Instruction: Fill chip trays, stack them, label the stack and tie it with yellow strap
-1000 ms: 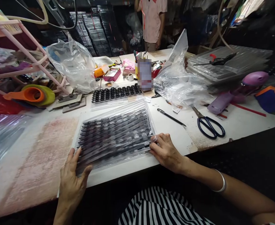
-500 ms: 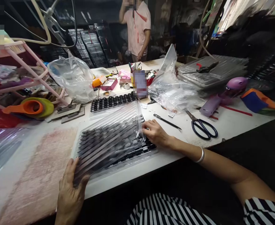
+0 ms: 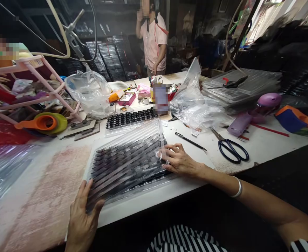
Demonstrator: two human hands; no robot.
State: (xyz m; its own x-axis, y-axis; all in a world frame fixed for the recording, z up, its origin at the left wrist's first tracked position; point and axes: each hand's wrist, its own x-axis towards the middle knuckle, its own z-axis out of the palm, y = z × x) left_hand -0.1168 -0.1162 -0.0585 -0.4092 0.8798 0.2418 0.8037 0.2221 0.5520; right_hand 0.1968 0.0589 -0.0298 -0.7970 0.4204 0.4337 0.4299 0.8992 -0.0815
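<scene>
A clear ribbed plastic cover [image 3: 127,157] lies slanted over a clear tray of small black parts [image 3: 154,176] on the white table. My left hand [image 3: 84,213] grips the cover's near left corner between thumb and fingers. At the right edge, my right hand [image 3: 178,159] has its fingers bent on the cover's rim, close to the black parts. Behind the cover is a second tray [image 3: 131,118] filled with rows of black parts. A black pen [image 3: 190,141] lies just beyond my right hand.
Scissors [image 3: 230,147] and a purple tool [image 3: 239,123] lie on the right. Clear plastic bags [image 3: 89,92] and a pink rack [image 3: 38,70] stand at the left. Stacked clear trays [image 3: 230,87] are at the back right. A person in a pink shirt [image 3: 154,42] stands behind the table.
The view has shifted slightly, so things appear lower and further right. My right hand's fingers have spread a little along the cover's right rim. My left hand keeps its hold.
</scene>
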